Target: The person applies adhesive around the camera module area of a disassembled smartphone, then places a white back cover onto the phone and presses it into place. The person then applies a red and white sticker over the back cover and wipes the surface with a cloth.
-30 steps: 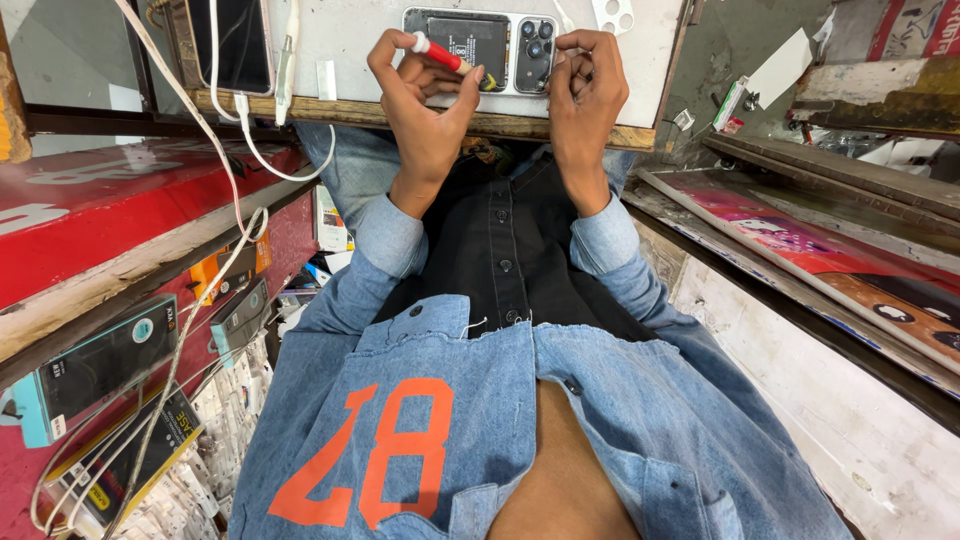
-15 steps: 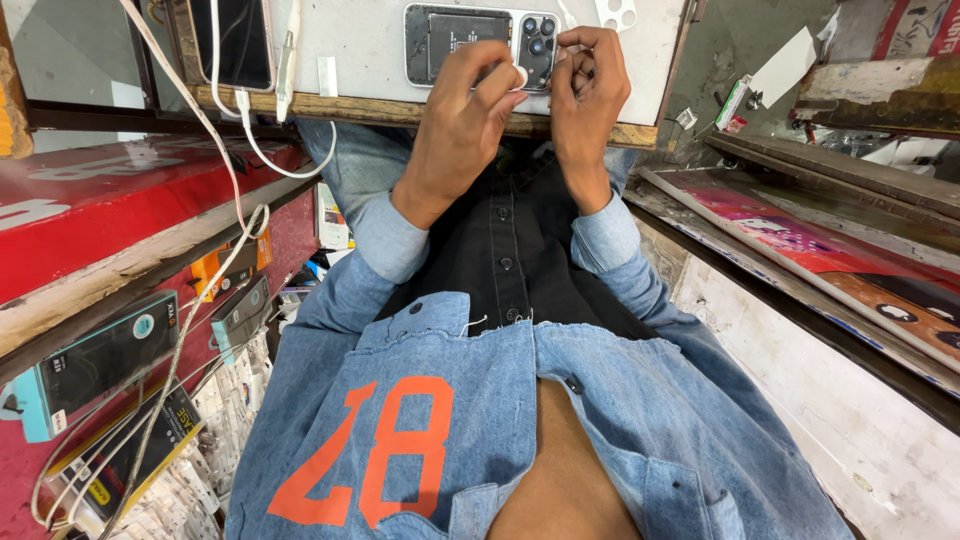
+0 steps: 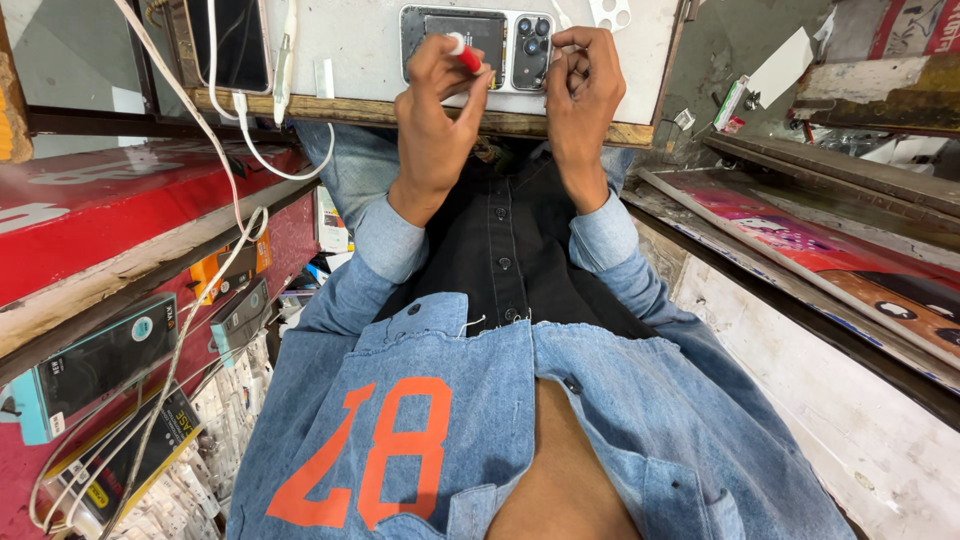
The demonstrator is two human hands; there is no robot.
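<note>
Grey metal and glass mark the opened phone [image 3: 478, 45] lying flat on your white worktop [image 3: 370, 50], its triple camera block turned toward your right side and its back panel off. Your left hand [image 3: 437, 110] rises over the phone's middle, thumb and fingers pinched tight around a small red-and-white tool [image 3: 464, 52] whose tip points down at the exposed interior. Your right hand [image 3: 583, 85] sits just beside the camera block, fingers curled in and closed on themselves; whether they pinch anything cannot be told from this angle.

Both wrists come out of rolled pale-blue denim cuffs over a black buttoned shirt [image 3: 500, 250]. A denim jacket [image 3: 400, 440] with large orange numerals fills the lower foreground.

At the worktop's far left lies a second phone [image 3: 238, 40], dark screen up, with white cables [image 3: 235, 130] trailing off the wooden edge and down past a red counter [image 3: 110, 215]. Boxed accessories [image 3: 90, 365] in teal, black and orange stand stacked below that counter. To your right, a glass display case [image 3: 830, 250] with colourful printed sheets runs alongside a white wall [image 3: 830, 400].
</note>
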